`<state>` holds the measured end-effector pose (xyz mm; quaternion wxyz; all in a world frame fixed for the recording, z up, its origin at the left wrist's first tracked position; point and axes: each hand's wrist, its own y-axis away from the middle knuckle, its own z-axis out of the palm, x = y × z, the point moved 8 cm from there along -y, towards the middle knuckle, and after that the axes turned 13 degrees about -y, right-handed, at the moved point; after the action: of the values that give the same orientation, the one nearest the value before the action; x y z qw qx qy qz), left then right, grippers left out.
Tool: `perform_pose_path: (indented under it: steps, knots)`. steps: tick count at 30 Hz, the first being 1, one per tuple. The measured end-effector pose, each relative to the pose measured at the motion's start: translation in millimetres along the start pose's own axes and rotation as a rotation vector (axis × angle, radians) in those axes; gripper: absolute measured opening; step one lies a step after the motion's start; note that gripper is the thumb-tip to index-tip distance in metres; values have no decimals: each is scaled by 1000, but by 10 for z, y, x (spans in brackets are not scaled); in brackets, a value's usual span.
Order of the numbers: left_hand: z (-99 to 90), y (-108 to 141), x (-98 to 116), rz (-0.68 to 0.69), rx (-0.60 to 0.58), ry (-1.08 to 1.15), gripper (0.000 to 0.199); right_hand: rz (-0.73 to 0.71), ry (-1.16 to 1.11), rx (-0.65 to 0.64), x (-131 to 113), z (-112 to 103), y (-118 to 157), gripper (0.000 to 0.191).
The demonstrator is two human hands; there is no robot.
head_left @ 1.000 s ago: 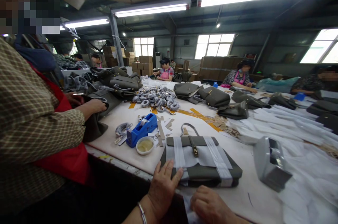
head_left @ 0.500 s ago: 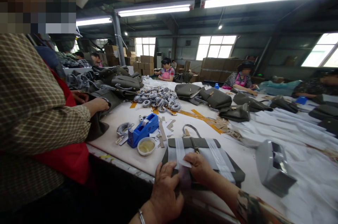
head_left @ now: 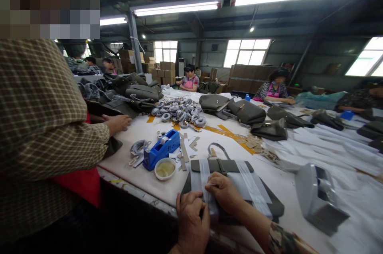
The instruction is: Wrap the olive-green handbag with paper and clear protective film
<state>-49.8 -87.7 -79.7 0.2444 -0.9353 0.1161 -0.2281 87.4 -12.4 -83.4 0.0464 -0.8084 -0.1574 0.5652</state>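
Currently, a dark grey-green handbag is lying at the near edge of the tabletop, its wrapped handle pointing toward the far edge. Two shiny strips are running down over the pale sheet on its front, a left strip and a right strip. The right hand is reaching across the bag, its thumb and finger pinching a thin pale piece over the left strip. The left hand is resting at the bag's near left corner, its fingers bent and lying close together; whether it is gripping anything, I cannot tell. Just beyond the bag's left side, card scraps, a small white bowl and a blue tape dispenser are sitting close together, while a grey dispenser is standing to the bag's right. Farther in, a heap of wrapped coils is spreading toward the far edge, more dark bags are lying to its right, and white sheets are covering the right part. By the left edge, a co-worker in a checked sleeve is standing, one hand reaching over the tabletop.
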Motion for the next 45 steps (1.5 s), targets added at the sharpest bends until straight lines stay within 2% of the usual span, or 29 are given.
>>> perform_pose_path:
  steps: [5,10,17,21,25,30,35,39,45]
  knots:
    - [61,7,-28,-23,36,-21,19,83,78,43,36,-12,-23,18]
    - [100,3,-62,-65,51,-26,17,137,228,97,19,-22,-32,24]
    - [75,-20,-25,-57,31,-118,19,199,484,84,33,37,-57,20]
    - [15,-27,152,62,99,-240,31,242,526,45,28,55,-71,18]
    - [10,44,371,309,208,-230,29,243,507,45,18,36,-72,19]
    - [154,48,395,492,48,-248,26,223,479,56,28,17,-72,20]
    - [68,-22,473,673,89,-188,19,175,442,62,36,29,-71,21]
    - [7,-42,443,678,130,-50,20,101,361,100,1,27,-50,22]
    - [120,-15,343,587,17,-77,23,149,366,75,12,47,-59,23]
